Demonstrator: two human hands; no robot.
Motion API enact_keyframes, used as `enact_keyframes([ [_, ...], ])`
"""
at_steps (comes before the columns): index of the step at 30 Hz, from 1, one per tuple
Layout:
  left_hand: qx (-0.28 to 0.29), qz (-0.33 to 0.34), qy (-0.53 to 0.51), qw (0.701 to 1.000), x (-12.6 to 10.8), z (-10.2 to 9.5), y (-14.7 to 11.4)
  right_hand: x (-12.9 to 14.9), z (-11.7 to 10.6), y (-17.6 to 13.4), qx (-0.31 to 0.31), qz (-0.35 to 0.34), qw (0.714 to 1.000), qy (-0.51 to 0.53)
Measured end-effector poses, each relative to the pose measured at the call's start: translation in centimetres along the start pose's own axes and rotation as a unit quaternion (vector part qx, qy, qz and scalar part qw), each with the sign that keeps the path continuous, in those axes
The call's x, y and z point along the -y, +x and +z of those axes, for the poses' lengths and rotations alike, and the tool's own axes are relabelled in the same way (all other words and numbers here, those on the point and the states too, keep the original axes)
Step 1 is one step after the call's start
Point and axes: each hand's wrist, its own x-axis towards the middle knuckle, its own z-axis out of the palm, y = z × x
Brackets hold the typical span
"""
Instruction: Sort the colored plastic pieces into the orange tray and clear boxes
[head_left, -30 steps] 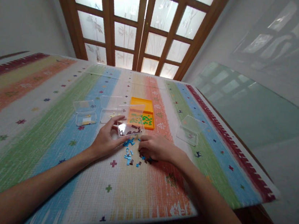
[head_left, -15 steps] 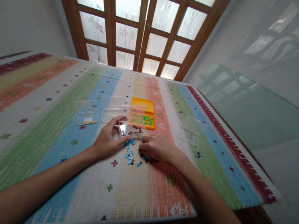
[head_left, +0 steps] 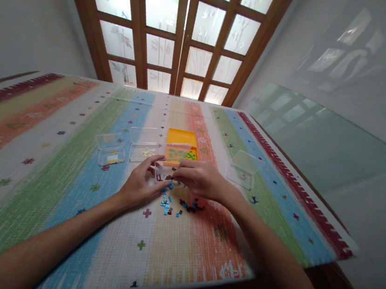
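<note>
My left hand (head_left: 142,179) grips the left side of a small clear plastic box (head_left: 161,173), thumb at the near edge and fingers at the far edge. Dark brown toy bricks lie inside it. Over the box's right side, my right hand (head_left: 200,178) has its fingers pinched together; whatever is between them is too small to make out. Below the hands, loose blue bricks (head_left: 165,204) are scattered on the tablecloth, with a few brown ones among them. A pile of mostly dark brown bricks (head_left: 192,205) sits beneath my right hand.
Just behind the held box stands an open orange case (head_left: 182,137) with green bricks. Left of it are an open clear box (head_left: 137,152) with pale pieces and another clear box (head_left: 111,157) with yellow and white contents. A further open clear box (head_left: 240,176) stands right, on the striped tablecloth (head_left: 114,242).
My right hand has lifted from the brown pile and moved up and left, over the clear box. The pile is now uncovered. My left hand still holds the box.
</note>
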Motion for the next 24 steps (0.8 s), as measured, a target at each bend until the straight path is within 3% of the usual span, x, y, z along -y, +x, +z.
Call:
enact_keyframes([
  [6, 0.022, 0.008, -0.027, 0.999, -0.4, -0.1, 0.1, 0.1, 1.0, 3.6, 0.051, 0.042, 0.991, -0.117],
  [12, 0.017, 0.014, -0.03, 0.999, -0.7, -0.1, 0.1, 0.7, 1.6, 4.8, 0.074, 0.037, 0.988, -0.133],
  [16, 0.022, 0.007, -0.033, 0.999, -0.5, -0.1, 0.1, 0.6, 1.4, 4.5, 0.07, 0.031, 0.991, -0.112],
  [20, 0.022, -0.011, -0.037, 0.999, -0.3, -0.1, 0.1, 0.3, 0.9, 3.5, 0.024, 0.035, 0.996, -0.082],
  [24, 0.022, -0.022, -0.048, 0.998, -0.3, -0.1, 0.2, 0.7, 0.0, 1.9, -0.005, 0.011, 1.0, 0.001],
])
